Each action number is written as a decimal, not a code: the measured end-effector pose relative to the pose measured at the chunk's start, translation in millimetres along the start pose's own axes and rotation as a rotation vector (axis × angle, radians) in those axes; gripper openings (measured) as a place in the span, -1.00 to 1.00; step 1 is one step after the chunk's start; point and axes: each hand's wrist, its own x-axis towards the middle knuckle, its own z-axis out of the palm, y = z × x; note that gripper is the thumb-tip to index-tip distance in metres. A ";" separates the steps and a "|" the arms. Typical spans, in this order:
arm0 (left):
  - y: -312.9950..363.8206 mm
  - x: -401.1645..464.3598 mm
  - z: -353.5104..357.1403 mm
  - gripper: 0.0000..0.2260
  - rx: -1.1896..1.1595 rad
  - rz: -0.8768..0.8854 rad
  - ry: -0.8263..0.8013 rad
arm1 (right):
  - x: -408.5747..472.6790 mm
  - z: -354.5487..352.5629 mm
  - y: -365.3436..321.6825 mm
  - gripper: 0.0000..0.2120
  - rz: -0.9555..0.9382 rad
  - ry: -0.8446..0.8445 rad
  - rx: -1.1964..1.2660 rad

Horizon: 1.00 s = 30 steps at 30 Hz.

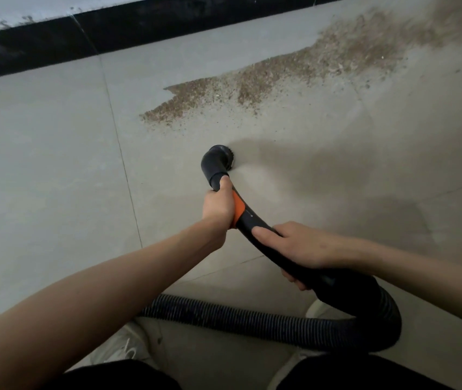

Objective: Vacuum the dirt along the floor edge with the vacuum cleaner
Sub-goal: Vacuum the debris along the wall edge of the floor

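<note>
Along the top edge, from nine toward one o'clock, a black baseboard (89,38) bordering pale floor tiles (44,170). From centre toward two o'clock, a brown band of dirt (266,77) spread over the tiles, well apart from the baseboard. Bare tile at nine o'clock and between dirt and nozzle. Just below centre, the brush nozzle (220,161) of the vacuum cleaner, near the dirt's edge. Left hand (218,206) curled tight round the black tube by the orange collar (238,208). Right hand (294,249) wrapped round the curved handle (255,223), forefinger laid straight along it. At six o'clock, ribbed hose (238,319) looping past pale shoes (123,347).
</note>
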 end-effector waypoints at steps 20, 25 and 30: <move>20.9 30.4 -64.6 -0.72 -0.017 0.056 0.069 | 43.1 26.9 -55.4 -0.49 -0.115 0.016 -0.152; 39.4 46.2 -98.6 -0.72 -0.110 0.052 0.184 | 62.1 25.0 -99.3 -0.45 -0.159 0.007 -0.270; 51.7 58.7 -123.8 -0.74 -0.197 0.064 0.223 | 78.3 26.7 -131.9 -0.43 -0.177 0.026 -0.402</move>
